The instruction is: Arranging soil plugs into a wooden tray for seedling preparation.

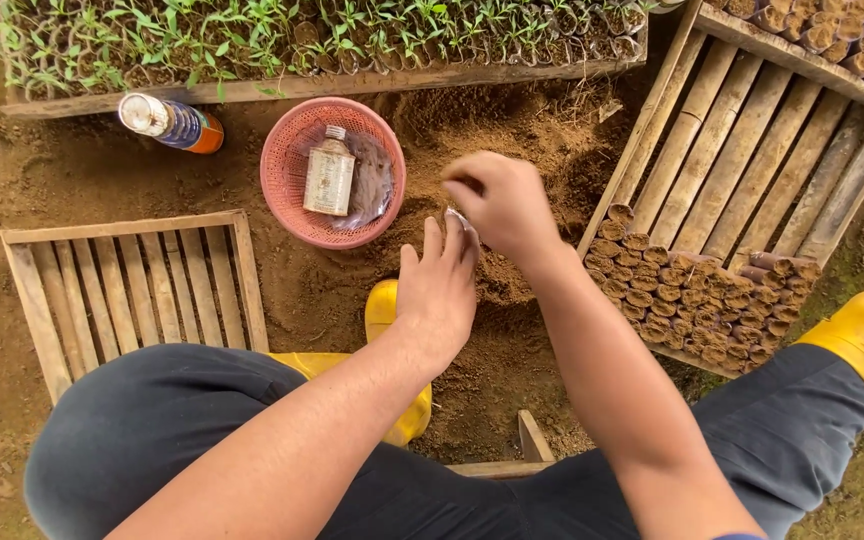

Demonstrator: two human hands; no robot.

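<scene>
The left hand (439,290) lay palm down over the heap of loose brown soil (512,150), fingers straight and together, their tips touching a small clear plastic bag (458,222). The right hand (500,203), at one o'clock from the left and just above it, was curled, pinching the bag's upper edge. At ten o'clock from the hands sat a pink basket (287,160) holding a small bottle (330,173). At three o'clock a slatted wooden crate (752,140) held rows of soil-filled tubes (692,295). An empty wooden crate (132,285) lay at nine o'clock.
</scene>
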